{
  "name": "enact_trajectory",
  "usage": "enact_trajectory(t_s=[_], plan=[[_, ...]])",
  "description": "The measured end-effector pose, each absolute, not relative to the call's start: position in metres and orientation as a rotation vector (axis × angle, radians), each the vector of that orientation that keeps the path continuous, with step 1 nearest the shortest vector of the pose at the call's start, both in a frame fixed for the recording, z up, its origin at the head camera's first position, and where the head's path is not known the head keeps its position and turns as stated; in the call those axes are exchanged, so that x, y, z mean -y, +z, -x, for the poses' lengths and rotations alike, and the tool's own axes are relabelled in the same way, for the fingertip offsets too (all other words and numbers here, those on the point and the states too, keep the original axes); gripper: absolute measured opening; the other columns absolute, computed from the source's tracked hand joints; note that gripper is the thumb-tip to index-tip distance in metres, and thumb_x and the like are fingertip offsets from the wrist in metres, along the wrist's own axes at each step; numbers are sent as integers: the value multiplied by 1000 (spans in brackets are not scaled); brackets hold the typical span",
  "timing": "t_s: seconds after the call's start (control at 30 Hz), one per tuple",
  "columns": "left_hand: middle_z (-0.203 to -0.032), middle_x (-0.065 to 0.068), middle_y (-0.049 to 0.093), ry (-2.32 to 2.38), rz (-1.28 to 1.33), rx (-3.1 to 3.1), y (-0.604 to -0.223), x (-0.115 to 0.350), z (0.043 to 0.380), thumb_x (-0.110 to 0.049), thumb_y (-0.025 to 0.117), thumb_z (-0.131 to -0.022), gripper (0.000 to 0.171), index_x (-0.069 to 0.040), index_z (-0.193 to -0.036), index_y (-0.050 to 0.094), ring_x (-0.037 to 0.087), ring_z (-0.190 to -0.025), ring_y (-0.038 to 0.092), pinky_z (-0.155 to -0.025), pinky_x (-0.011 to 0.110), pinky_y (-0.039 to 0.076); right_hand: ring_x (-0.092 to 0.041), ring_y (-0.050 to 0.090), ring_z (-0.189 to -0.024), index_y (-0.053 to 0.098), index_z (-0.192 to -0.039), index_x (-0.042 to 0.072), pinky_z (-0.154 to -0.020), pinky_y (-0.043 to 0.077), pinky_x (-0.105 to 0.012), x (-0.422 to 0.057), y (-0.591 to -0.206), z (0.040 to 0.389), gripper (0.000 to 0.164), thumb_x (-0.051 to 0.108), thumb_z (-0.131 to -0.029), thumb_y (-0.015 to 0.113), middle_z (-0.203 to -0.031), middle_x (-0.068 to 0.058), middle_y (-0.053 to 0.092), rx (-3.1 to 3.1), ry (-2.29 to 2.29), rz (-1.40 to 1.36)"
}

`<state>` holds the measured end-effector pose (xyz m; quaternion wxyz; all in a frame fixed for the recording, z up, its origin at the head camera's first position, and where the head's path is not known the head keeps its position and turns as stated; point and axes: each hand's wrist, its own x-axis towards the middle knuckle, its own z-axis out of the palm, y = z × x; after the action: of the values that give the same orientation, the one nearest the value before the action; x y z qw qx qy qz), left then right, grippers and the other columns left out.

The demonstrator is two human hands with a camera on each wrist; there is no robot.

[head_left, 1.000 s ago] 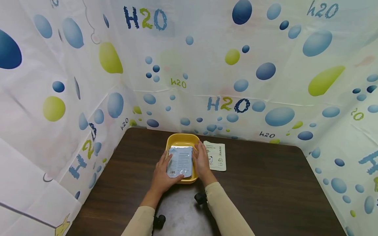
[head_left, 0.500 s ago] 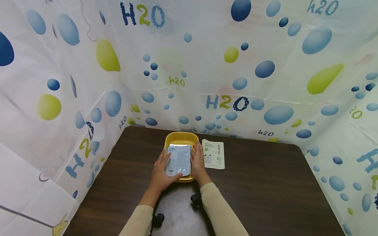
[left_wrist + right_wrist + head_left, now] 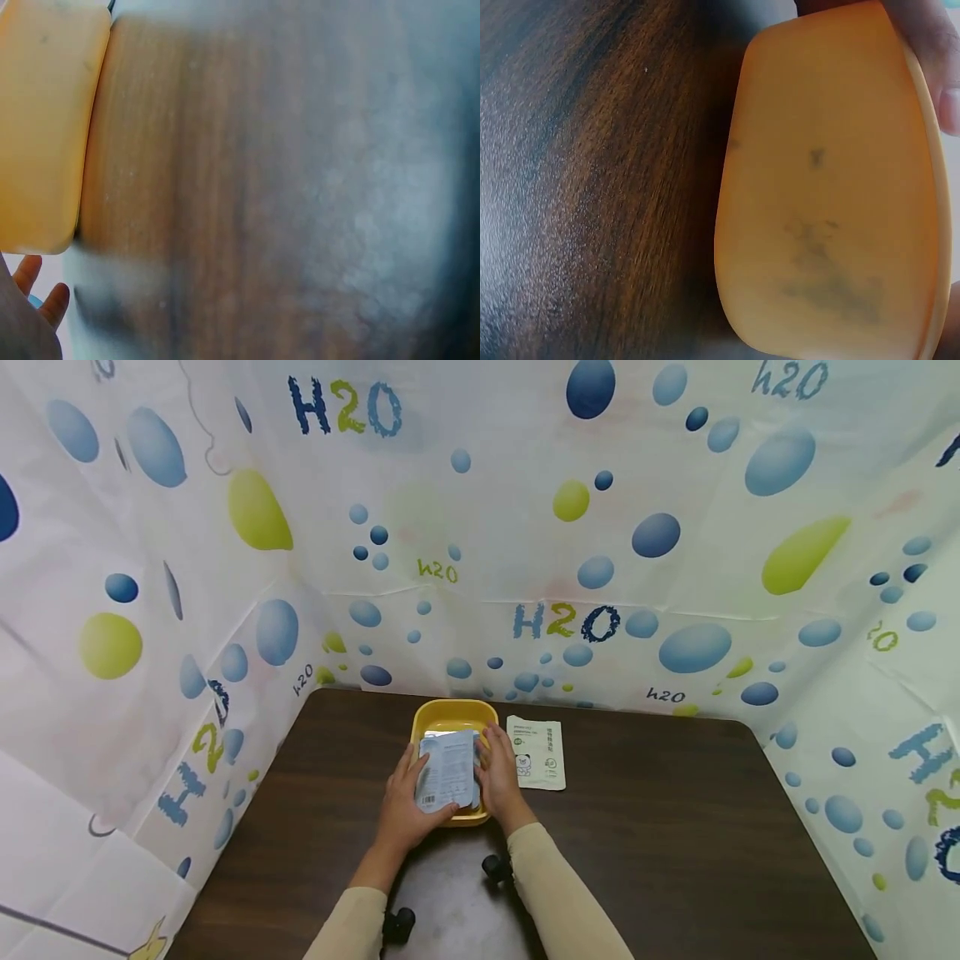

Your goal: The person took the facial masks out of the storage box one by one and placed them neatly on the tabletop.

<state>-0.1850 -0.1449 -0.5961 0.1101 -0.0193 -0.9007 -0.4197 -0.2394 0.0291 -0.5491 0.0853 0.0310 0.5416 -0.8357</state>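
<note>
From the left, with the tray as our clock face: at eight o'clock we have the person's left grip [image 3: 405, 802], thumb along the near edge and fingers at the left side of a flat light blue rectangular sachet [image 3: 448, 768], which we read as holding it. That packet sits over the near half of a yellow round-cornered plastic tray [image 3: 453, 717], a second blue sachet [image 3: 476, 795] peeping out towards four o'clock. Light, bendy and a touch slippery, we'd judge; best pinched gently by an edge or corner. The tray looks light but stiff, the rim its natural hold. At three o'clock comes the right grip [image 3: 501, 777], fingers by the rim and the packets' side; whether it pinches anything, we cannot tell. Just beyond, same bearing, a flat pale green-and-white sachet [image 3: 546, 752] lies on the dark wood-grain table [image 3: 652, 827], light too, by our guess, and one to take by a corner.

Now the print, left again! "H2O" stands at eleven o'clock on the patterned white sheet [image 3: 487, 510] behind; the blue packet shows a barcode [image 3: 428, 799] and fine print too small for us; the pale one, a cartoon bear and upright characters we can't make out.
</note>
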Motion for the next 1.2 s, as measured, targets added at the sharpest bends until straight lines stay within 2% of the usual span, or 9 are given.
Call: enact_trajectory(t_s=[0.33,0.57,0.83,1.0,1.2], plan=[[-172,4,21,-1246,57,2630,-596,146,187,-57,88,-67,102,-20,-153,48,42,-144,37,-107,66,40,-38,37,-150,34,-155,6,-120,33,-57,-30,-546,241,56,33,-108,46,-161,-18,36,-1568,-2428,-37],[-171,5,22,-1253,58,2622,-597,146,184,-56,89,-66,101,-21,-152,49,44,-143,38,-107,67,40,-31,52,-138,45,-151,0,-115,43,-42,-29,-551,241,48,20,-107,49,-155,-22,47,-1609,-2330,53],[-171,4,23,-1250,70,2602,-594,144,186,-55,89,-67,100,-19,-151,51,46,-144,38,-106,67,41,-36,44,-144,43,-152,-3,-120,34,-54,-29,-551,244,51,22,-107,48,-160,-23,39,-1743,-2124,139],[-170,7,25,-1246,85,2596,-593,144,186,-54,89,-67,98,-18,-151,51,47,-144,38,-105,69,41,-36,36,-151,32,-159,3,-120,34,-54,-23,-552,243,59,20,-106,50,-165,-21,32,-1860,-2021,137],[-171,6,23,-1233,64,2626,-596,147,183,-57,87,-68,100,-17,-152,50,46,-145,37,-106,68,41,-34,27,-156,24,-162,5,-123,27,-53,-17,-551,238,65,17,-105,52,-169,-17,23,-1888,-2057,98]])
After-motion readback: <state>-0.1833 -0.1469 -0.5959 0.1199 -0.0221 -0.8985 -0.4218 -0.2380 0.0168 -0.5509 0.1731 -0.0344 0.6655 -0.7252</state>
